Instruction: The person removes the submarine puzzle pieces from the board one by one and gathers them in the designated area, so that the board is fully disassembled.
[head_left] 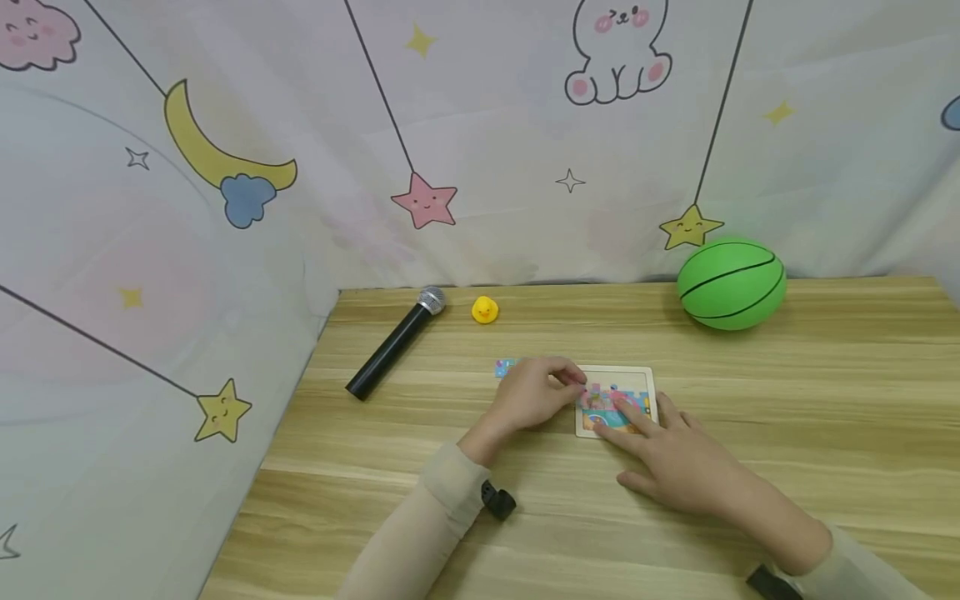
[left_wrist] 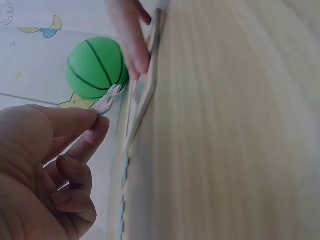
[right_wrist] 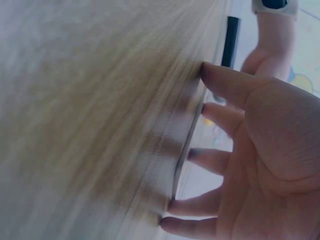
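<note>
A small jigsaw puzzle in a pale square tray lies on the table, its lower part filled with colourful pieces. My left hand is over the tray's left edge. In the left wrist view its thumb and finger pinch a puzzle piece, held tilted above the table. My right hand rests with spread fingers at the tray's right side, two fingertips on the fitted pieces. From the right wrist view, the fingers look extended and the palm holds nothing. Another loose piece lies left of the tray, partly hidden behind the left hand.
A black microphone with a silver head lies at the back left of the wooden table. Near it sits a yellow rubber duck. A green ball stands at the back right, against a cartoon-printed cloth.
</note>
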